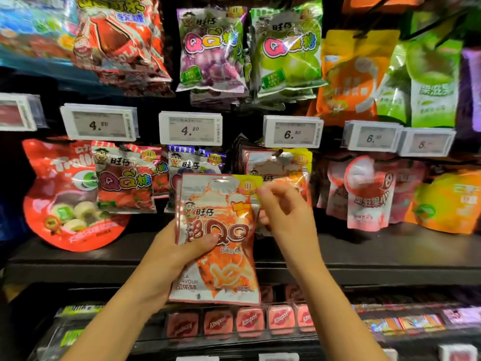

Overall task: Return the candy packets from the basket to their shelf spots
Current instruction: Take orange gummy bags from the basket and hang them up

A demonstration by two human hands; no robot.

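Fingers and thumb of the left hand (pixel 166 259) clamp the lower left of a glossy orange-and-white cola candy packet (pixel 221 238), held upright before the shelf. The right hand (pixel 283 212) pinches its upper right corner, fingers curled. Just behind that corner hang matching orange packets (pixel 276 165) on a peg, under a white price tag reading 6.50 (pixel 292 131). Left of the grip hangs a red strawberry candy bag (pixel 125 178).

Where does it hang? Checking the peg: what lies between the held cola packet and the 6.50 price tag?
In the head view, matching cola packets hang there, behind the held cola packet, below the 6.50 price tag.
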